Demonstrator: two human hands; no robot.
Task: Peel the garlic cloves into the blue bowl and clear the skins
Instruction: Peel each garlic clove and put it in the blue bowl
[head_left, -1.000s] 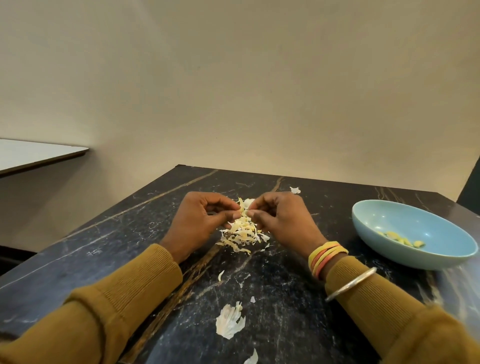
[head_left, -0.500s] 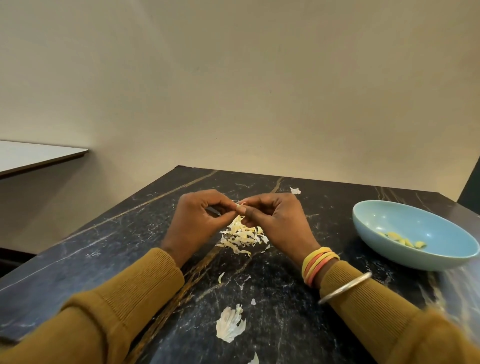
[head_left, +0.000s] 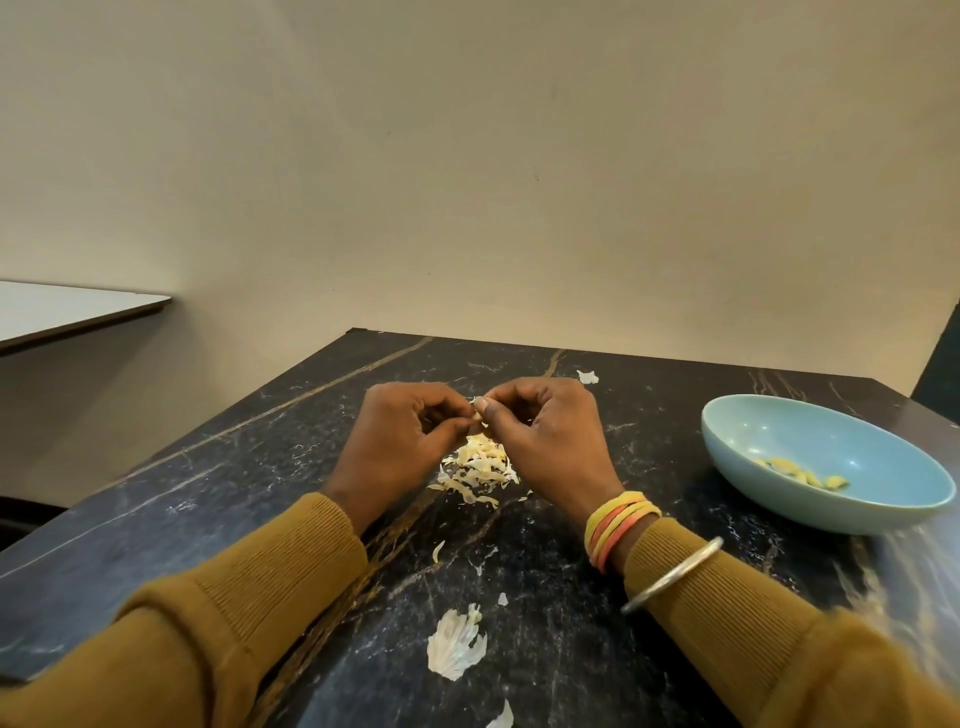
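Clove (head_left: 478, 408) and everything else sit over the dark veined worktop (head_left: 311, 467), which fills the near half of the view. At far right on it stands the bowl (head_left: 831, 436), with a few peeled cloves (head_left: 802, 473) lying in its near right part.

The left hand (head_left: 400, 441) and right hand (head_left: 550, 441) are brought together at the centre, raised just above the worktop. Their fingertips meet, and both pinch the same small pale piece. Below them lies the heap of skins (head_left: 480, 470). A larger loose skin (head_left: 456, 644) lies near the person, and a small scrap (head_left: 588, 376) lies far, beyond the right hand.

The clove itself is mostly hidden by the fingers, so how much skin is left on it cannot be told.

The step in hand looks like stripping this clove. To do it well:
- let one hand hold the clove firm while the other's thumbnail lifts a skin edge and draws it away along the length
- keep the work over the heap so the pieces fall together and are easier to clear
- carry only the bare clove right to the bowl, and check that no papery bit clings
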